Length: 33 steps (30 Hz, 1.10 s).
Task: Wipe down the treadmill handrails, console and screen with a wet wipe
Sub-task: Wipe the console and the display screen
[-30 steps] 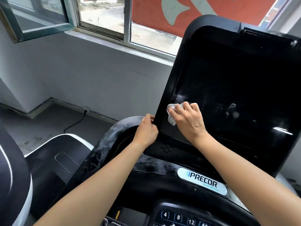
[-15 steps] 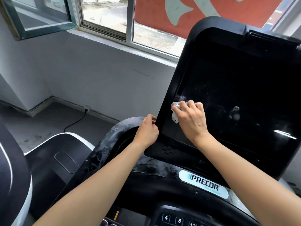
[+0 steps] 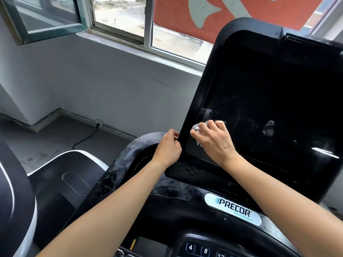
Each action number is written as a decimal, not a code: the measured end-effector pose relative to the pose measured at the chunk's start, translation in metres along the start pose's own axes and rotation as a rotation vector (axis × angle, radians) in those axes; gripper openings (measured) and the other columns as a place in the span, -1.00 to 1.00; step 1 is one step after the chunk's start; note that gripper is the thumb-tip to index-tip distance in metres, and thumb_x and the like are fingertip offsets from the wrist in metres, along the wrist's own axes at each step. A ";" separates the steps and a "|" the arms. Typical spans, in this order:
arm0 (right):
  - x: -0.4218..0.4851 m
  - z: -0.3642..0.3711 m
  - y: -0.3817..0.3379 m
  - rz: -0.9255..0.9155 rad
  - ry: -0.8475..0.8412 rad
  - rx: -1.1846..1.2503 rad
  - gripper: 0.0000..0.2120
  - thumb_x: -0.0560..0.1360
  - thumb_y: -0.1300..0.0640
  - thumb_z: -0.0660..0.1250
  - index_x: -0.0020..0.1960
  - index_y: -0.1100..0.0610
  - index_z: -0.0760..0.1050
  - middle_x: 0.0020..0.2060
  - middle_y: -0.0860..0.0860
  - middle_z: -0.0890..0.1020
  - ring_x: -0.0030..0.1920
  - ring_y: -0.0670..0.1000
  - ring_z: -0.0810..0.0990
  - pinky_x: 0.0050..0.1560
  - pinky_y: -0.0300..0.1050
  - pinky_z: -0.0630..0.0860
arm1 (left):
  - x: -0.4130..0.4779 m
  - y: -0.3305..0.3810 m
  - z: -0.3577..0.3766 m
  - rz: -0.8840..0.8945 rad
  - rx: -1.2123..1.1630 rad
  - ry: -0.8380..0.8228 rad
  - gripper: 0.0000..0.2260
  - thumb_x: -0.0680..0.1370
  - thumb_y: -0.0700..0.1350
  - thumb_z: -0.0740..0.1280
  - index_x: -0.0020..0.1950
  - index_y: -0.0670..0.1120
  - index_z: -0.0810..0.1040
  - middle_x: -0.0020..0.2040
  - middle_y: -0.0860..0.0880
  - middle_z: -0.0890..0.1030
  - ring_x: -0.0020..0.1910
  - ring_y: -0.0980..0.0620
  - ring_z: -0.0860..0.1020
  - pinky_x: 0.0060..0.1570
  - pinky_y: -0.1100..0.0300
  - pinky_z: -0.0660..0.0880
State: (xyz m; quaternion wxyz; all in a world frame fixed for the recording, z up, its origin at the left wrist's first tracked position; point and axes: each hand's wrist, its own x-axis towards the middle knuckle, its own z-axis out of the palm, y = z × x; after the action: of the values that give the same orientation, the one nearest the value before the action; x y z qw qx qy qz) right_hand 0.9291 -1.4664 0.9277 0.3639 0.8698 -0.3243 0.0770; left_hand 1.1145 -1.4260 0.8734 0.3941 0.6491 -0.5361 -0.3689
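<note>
— Where is the wet wipe (image 3: 196,127) at this moment?

— In my right hand (image 3: 216,140). It is a crumpled white wad under my curled fingers, and I press it onto the lower left corner of the dark screen (image 3: 269,101), a little right of the middle of the frame. Only a scrap shows past my fingertips, and another below my thumb.

— And your other hand?

— My left hand (image 3: 168,147) grips the left edge of the bezel (image 3: 201,93), low down, with the fingers curled round it. The two hands are near each other with the bezel strip between them.

— How does the glass look?

— Black, with pale smears and spots to the right of my right hand and a bright glint further right and lower.

— What lies below?

— The console (image 3: 185,197) crosses the lower frame, blotched with grey. It has a white PRECOR label (image 3: 233,208) at the lower right and numbered keys (image 3: 190,247) at the bottom edge. A curved handrail (image 3: 118,164), just as blotchy, arcs from beside my left hand down toward the lower left.
</note>
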 end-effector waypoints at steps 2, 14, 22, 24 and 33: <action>-0.001 0.003 -0.001 0.017 0.032 0.014 -0.57 0.58 0.30 -0.08 0.15 0.05 0.51 0.01 0.05 0.55 -0.04 0.14 0.53 0.02 0.10 0.44 | 0.000 0.000 -0.001 -0.002 0.006 -0.004 -0.79 0.66 -0.18 0.14 0.26 -0.02 0.43 0.19 0.02 0.55 0.06 0.01 0.57 0.04 0.10 0.53; 0.015 0.013 0.032 0.264 0.185 0.123 -0.73 0.58 0.26 0.36 0.25 0.04 0.58 -0.03 0.00 0.58 -0.03 0.13 0.54 0.03 0.08 0.42 | 0.002 0.002 -0.003 -0.007 0.011 -0.016 -0.83 0.66 -0.17 0.14 0.22 -0.01 0.42 0.18 0.01 0.55 0.05 0.02 0.57 0.03 0.12 0.51; -0.005 0.012 0.007 -0.007 0.163 0.160 -0.84 0.58 0.15 0.34 0.10 0.18 0.63 0.21 0.10 0.60 0.21 0.21 0.56 0.15 0.12 0.47 | 0.008 0.016 0.009 -0.001 0.020 0.049 -0.76 0.69 -0.11 0.16 0.33 -0.12 0.43 0.26 -0.05 0.50 0.18 -0.05 0.52 0.13 0.13 0.42; -0.007 0.014 0.010 0.015 0.178 0.144 -0.77 0.63 0.19 0.26 0.22 0.17 0.61 0.30 0.07 0.59 0.31 0.21 0.54 0.25 0.12 0.46 | 0.010 0.020 0.012 -0.002 0.002 0.070 -0.73 0.69 -0.11 0.14 0.36 -0.14 0.43 0.29 -0.07 0.49 0.22 -0.04 0.50 0.15 0.16 0.37; 0.014 0.010 0.011 0.258 0.099 0.200 -0.61 0.68 0.20 0.23 0.47 0.27 0.44 0.50 0.17 0.43 0.60 0.23 0.22 0.57 0.24 0.16 | 0.021 0.039 0.015 0.062 -0.094 0.124 -0.65 0.73 -0.05 0.13 0.50 -0.07 0.38 0.42 -0.03 0.46 0.38 0.02 0.44 0.32 0.23 0.31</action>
State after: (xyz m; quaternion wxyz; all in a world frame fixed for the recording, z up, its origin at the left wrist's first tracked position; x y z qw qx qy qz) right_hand 0.9319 -1.4865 0.9321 0.2781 0.8480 -0.4056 0.1977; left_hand 1.0883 -1.4528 0.9016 0.4675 0.6346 -0.5125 -0.3405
